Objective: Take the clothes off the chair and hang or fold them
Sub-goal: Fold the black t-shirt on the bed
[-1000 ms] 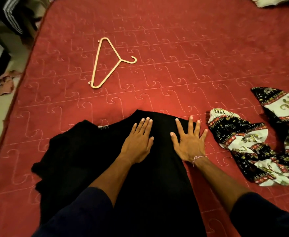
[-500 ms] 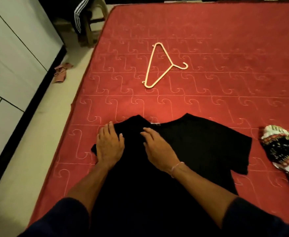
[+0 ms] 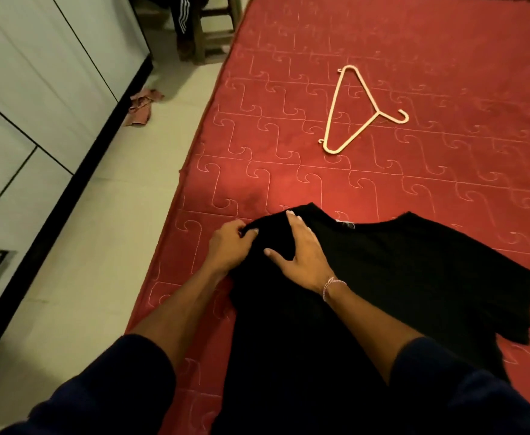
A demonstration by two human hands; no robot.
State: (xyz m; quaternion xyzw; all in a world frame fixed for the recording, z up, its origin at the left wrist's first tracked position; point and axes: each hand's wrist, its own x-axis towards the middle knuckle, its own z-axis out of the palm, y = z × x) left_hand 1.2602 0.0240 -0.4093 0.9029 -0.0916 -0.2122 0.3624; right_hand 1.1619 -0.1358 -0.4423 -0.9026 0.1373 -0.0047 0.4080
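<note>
Your left hand pinches the left shoulder edge of the black shirt, fingers curled over the cloth with the thumb tip against it. Your right hand lies flat on the shirt just right of those fingers, its fingers straight and close together, pointing toward the collar, the thumb spread out to the left. A thin bracelet circles that wrist. The shirt lies spread on the red mattress, its collar just beyond your right fingertips and one short sleeve stretched out well to the right of them. Beyond your fingers, well apart from the shirt, a pale hanger lies flat on the mattress with its hook pointing right. Far past your left fingers, off the mattress, a chair stands on the floor with a dark striped garment on it. Left of your left hand runs a white cabinet, with a crumpled scrap of cloth on the floor beside it.
</note>
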